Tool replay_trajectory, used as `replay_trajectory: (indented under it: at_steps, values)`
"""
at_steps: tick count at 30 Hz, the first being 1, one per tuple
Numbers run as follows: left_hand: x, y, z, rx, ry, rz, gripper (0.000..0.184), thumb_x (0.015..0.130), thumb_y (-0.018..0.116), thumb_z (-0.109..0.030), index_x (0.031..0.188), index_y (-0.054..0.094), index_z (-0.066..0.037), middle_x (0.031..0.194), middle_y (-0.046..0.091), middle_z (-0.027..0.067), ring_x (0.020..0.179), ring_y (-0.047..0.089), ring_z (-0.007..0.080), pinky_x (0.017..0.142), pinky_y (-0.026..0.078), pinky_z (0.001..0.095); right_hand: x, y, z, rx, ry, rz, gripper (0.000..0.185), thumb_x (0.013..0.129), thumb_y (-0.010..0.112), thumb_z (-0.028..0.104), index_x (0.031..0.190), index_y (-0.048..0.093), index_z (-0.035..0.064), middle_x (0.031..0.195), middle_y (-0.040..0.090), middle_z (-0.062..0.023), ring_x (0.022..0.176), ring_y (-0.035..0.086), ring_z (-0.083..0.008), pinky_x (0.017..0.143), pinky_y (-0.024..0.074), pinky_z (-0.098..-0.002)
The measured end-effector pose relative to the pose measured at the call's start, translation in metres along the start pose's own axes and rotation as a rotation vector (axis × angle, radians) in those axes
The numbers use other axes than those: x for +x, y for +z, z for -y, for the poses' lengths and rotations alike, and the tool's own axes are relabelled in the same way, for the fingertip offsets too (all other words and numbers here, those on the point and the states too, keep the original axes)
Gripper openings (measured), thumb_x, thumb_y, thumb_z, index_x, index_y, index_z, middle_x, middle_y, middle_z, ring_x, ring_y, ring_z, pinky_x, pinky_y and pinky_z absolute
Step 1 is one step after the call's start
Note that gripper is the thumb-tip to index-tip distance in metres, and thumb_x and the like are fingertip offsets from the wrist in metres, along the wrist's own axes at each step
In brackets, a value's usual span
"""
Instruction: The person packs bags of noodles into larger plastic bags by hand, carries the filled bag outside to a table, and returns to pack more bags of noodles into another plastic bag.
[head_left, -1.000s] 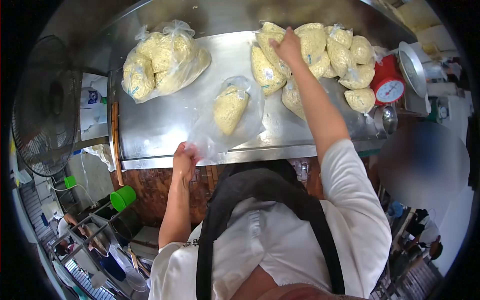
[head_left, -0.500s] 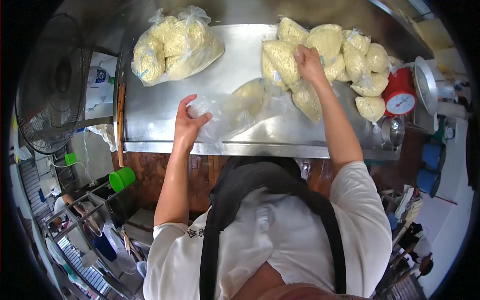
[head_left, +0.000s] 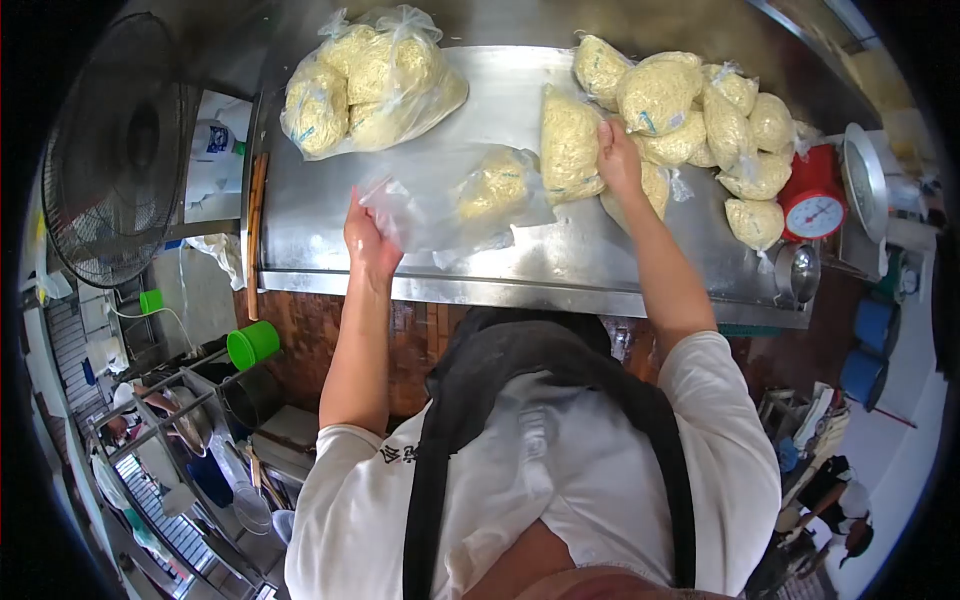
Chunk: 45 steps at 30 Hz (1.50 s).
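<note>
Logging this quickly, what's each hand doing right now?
Left hand: closed, holding a clear plastic bag.
Right hand: closed, holding a pale yellow filled bag.

Setting: a commercial food-preparation kitchen, judged by fittings. You wear a black cloth apron (head_left: 520, 355) at a broad stainless-steel worktable (head_left: 320, 225). It carries many clear plastic bags of pale yellow, noodle-like strands (head_left: 657, 97); at its right end, a red dial scale (head_left: 812, 185). To your left, a large dark wire-caged fan (head_left: 118, 170). Your floor: wet-looking reddish-brown tiles (head_left: 310, 355).
</note>
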<state>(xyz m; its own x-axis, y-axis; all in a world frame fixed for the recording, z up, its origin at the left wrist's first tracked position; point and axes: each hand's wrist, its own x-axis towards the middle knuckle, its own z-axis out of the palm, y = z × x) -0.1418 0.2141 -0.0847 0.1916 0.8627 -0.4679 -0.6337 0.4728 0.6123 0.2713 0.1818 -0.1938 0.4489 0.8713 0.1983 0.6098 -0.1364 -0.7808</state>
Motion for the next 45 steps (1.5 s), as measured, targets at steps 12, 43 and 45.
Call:
replay_trajectory:
  at_steps: [12,43,45]
  values:
    - [-0.005,0.059,0.008,0.32,-0.03,-0.079,0.052,0.109,0.034,-0.039,0.138,0.056,-0.002,0.09,0.063,-0.0003,0.077,0.059,0.0131,0.072,0.05,0.0268,0.003,-0.001,0.221,0.221,-0.108,0.457,0.04,0.094,0.069,0.026,0.128,0.057,0.0119,0.093,0.07,-0.0187,0.086,0.068,-0.0294,0.075,0.0528,-0.0384]
    - [0.078,-0.014,0.101,1.212,0.269,0.047,0.042,0.09,0.07,-0.028,0.121,0.063,-0.001,0.114,0.067,0.012,0.108,0.061,0.0278,0.098,0.045,0.0355,0.045,0.011,-0.046,-0.043,0.457,0.513,0.078,0.096,0.056,0.055,0.157,0.03,0.013,0.128,0.062,-0.0114,0.105,0.061,-0.0204,0.09,0.048,-0.034]
    - [0.046,0.01,0.04,0.807,0.299,-0.022,0.03,0.089,0.066,-0.02,0.113,0.067,-0.001,0.103,0.07,0.0071,0.096,0.063,0.0192,0.09,0.046,0.0295,0.034,-0.015,-0.034,0.559,0.681,0.541,0.059,0.101,0.053,0.044,0.149,0.044,0.0097,0.104,0.067,-0.0049,0.083,0.06,-0.0146,0.078,0.0486,-0.0299]
